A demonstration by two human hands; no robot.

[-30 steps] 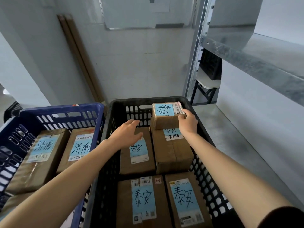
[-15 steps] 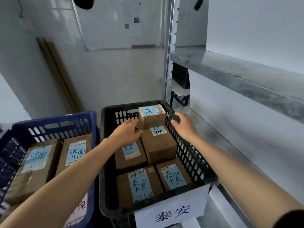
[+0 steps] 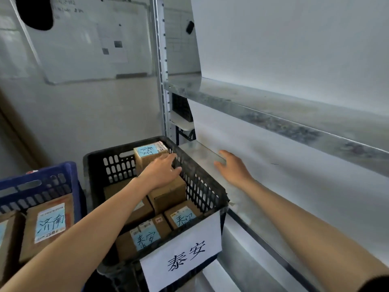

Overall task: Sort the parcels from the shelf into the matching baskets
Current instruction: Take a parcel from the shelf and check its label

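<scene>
Hiding top of middle parcel (image 3: pixel 168 196): left hand (image 3: pixel 161 172)

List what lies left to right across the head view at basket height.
Blue basket → black basket → right hand, open at the lower shelf edge. The left hand lies over the black basket's parcels, so it has no place of its own.

The black basket (image 3: pixel 202 178) is matt moulded plastic with a dusty rim; the blue basket (image 3: pixel 42 186) is smoother plastic. The parcels (image 3: pixel 168 194) are matt brown cardboard with paper labels (image 3: pixel 145 237). The sign (image 3: pixel 183 256) is white paper. The shelf (image 3: pixel 273 114) is dull, mottled metal.
</scene>
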